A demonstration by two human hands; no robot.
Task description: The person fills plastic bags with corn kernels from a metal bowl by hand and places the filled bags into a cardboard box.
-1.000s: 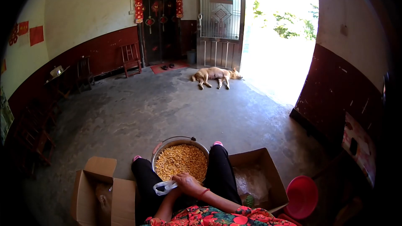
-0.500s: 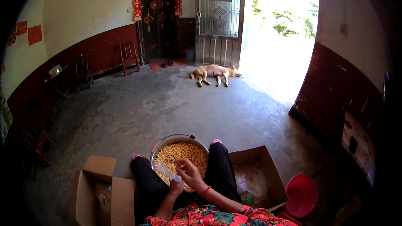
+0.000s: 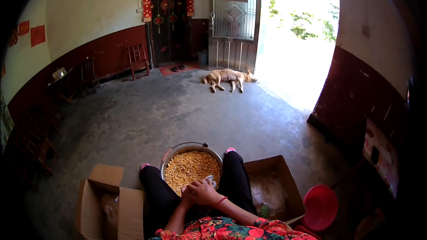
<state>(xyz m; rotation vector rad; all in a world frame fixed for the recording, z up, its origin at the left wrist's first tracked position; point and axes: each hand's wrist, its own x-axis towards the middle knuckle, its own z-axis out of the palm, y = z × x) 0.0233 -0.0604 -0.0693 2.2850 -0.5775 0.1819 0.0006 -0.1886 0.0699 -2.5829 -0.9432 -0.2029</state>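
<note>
A metal bucket [image 3: 163,169] of yellow corn kernels [image 3: 191,164] stands between the knees, its wire handle resting at the far rim. Over its near edge my two hands meet. My right hand [image 3: 203,193], with a red band at the wrist, lies closed over the clear plastic bag [image 3: 210,179], part of which sticks out beyond the fingers. Pressed against it from the left, my left hand [image 3: 187,199] is partly covered, and what its fingers hold is hidden.
An open cardboard box [image 3: 131,213] stands at the left, another [image 3: 284,186] with clear plastic bags at the right. Beside that is a pink basin [image 3: 320,207]. A dog [image 3: 229,77] lies by the open door [image 3: 234,22]. Wooden chairs [image 3: 138,60] line the left wall.
The plastic bag, earlier upright at the left of my hands, has swung to the right and is bunched at my right hand. My right hand has come down against my left.
</note>
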